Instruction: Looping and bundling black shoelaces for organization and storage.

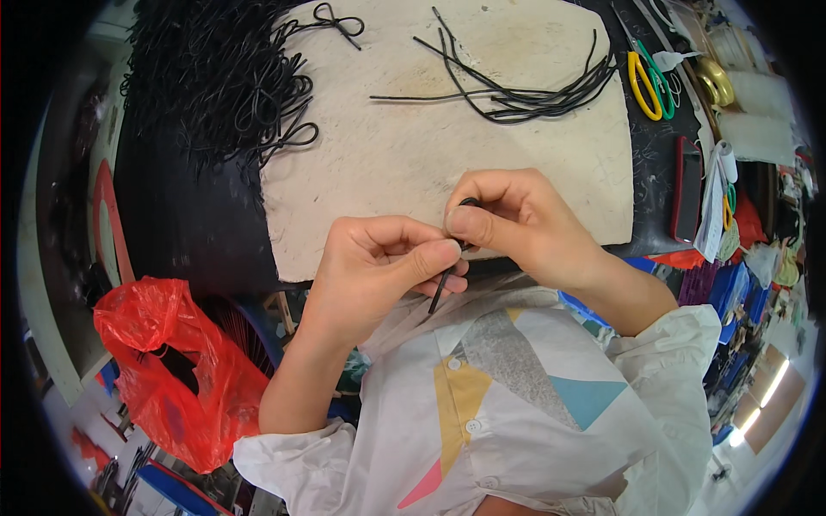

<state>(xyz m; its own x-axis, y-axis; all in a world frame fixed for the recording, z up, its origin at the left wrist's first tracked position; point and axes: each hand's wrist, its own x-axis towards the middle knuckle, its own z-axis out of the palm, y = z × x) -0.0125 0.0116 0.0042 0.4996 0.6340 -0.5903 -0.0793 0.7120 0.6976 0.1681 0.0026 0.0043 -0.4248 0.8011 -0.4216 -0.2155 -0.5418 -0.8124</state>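
Observation:
Close together over the near edge of the pale board [361, 163], both my hands grip one thin black cord [440, 291]. My left hand [379, 267] pinches it between thumb and fingers, and a short straight end hangs down below. Thumb and forefinger of my right hand [508, 219] are closed on the part just above, where a small dark loop shows at the fingertips. Fingers hide the stretch between the hands. Farther off on the board lies a loose bunch of black cords [533, 103], ends spread to the left.
A big heap of looped black cords [215, 86] covers the far left. Scissors with yellow and green handles [650, 86], a dark red-edged phone [686, 189] and a paper pad [714, 206] lie at the right. A red plastic bag [181, 370] hangs at the lower left.

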